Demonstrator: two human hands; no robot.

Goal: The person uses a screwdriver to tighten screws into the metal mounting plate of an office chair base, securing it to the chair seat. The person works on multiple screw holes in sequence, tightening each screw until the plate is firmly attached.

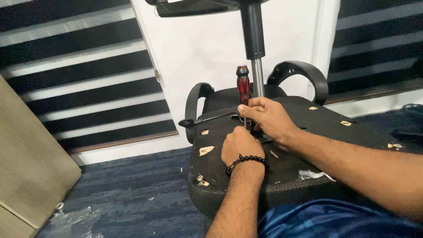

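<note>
The screwdriver (243, 86), with a red-and-black handle, stands upright on the underside of the overturned office chair seat (308, 128), just left of the chrome gas cylinder (257, 77). The right hand (268, 118) pinches its thin shaft between fingertips; the tip is hidden behind the fingers. The left hand (240, 145), wearing a black bead bracelet (246, 161), rests clenched on the seat just below; what it grips cannot be made out. A black lever (207, 120) projects leftward from the mechanism. Two armrests (299, 75) curve behind. The chair base (198, 6) is cut off at the top. Plastic wrap (75, 218) lies on the carpet.
</note>
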